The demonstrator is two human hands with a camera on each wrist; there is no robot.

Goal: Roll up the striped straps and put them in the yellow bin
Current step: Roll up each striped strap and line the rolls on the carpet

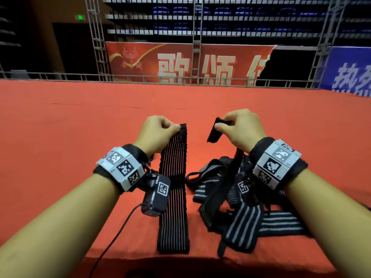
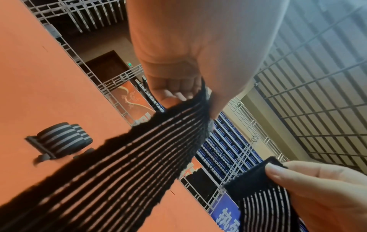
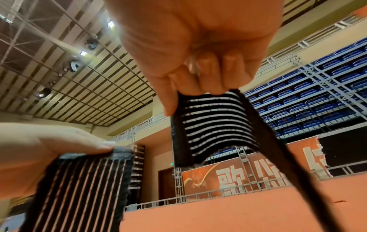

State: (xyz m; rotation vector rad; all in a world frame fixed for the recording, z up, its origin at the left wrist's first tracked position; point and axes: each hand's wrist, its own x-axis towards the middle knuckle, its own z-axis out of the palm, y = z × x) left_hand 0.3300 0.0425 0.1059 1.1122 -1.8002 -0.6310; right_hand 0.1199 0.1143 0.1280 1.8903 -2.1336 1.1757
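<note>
Long black white-striped elastic strap [image 1: 173, 189] extends from left grip [image 1: 158, 133] toward viewer; tangled black-and-grey striped strap pile [image 1: 239, 199] lies below right grip [image 1: 239, 127] on red cloth-covered surface [image 1: 80, 127].

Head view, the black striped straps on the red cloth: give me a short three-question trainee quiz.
1. True or false: the left hand pinches the top end of the long black strap with thin pale stripes.
2. What does the right hand hold? A) a strap end B) a cable C) nothing
3. Fill in: the loose heap of black, grey-striped straps lies under the ___ forearm.

Key: 1 true; 2 A; 3 right.
</note>
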